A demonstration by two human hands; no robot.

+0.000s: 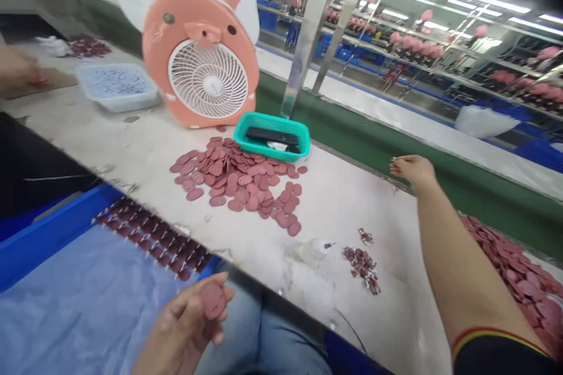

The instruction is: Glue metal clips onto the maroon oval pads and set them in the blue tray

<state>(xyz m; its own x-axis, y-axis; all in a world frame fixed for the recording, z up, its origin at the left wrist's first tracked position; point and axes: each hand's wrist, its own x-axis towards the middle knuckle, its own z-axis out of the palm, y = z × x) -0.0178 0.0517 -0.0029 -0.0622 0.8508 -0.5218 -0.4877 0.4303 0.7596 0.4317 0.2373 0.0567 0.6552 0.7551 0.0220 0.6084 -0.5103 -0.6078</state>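
My left hand (182, 325) is low in view above my lap, its fingers pinching a round dusky-pink disc (213, 300). My right hand (413, 171) is stretched across the white worktable (334, 199) towards its far edge, with nothing clearly held. Something tiny may glint at its fingertips. A loose heap of similar pink discs (235, 181) lies mid-table, and more discs (519, 284) are piled beneath my right forearm. Between my hands lies a small heap of dark red scraps (363, 268), next to a small white bottle (312, 250).
A co-worker's hand (17, 67) is at the far left. A pink fan (206, 64), teal basket (272, 136), tub of pale blue pieces (116, 85) and red pile (90, 47) stand on the table. A blue crate (57, 240) with rows of small dark pieces sits near me.
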